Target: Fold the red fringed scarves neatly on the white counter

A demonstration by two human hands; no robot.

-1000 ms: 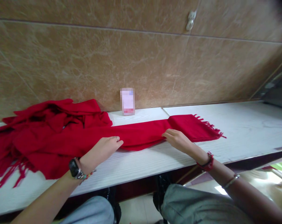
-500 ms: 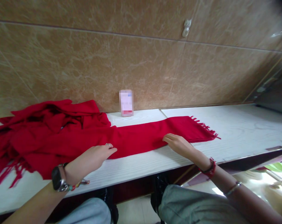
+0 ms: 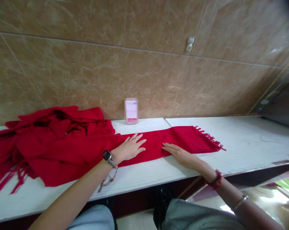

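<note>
A red scarf (image 3: 156, 140) lies along the white counter, its right part folded into a flat strip with a fringed end. To the left, the rest of the red cloth is bunched in a loose heap, with more fringe hanging toward the front edge. My left hand (image 3: 129, 148) rests palm down on the flat strip, fingers spread. On the strip's near edge, my right hand (image 3: 179, 153) lies with its fingers stretched out. Neither hand grips the cloth. What lies beneath each palm is hidden.
Behind the scarf, a blurred-out phone-like rectangle (image 3: 131, 111) leans against the brown tiled wall (image 3: 87, 73). A small white hook (image 3: 189, 44) is fixed on the wall. The white counter (image 3: 242, 137) runs on to the right, and its front edge is close to my knees.
My left hand has moved right and farther in from the near edge, its fingers spreading onto the strip. The right hand's fingers have straightened. The view has tilted slightly up.
</note>
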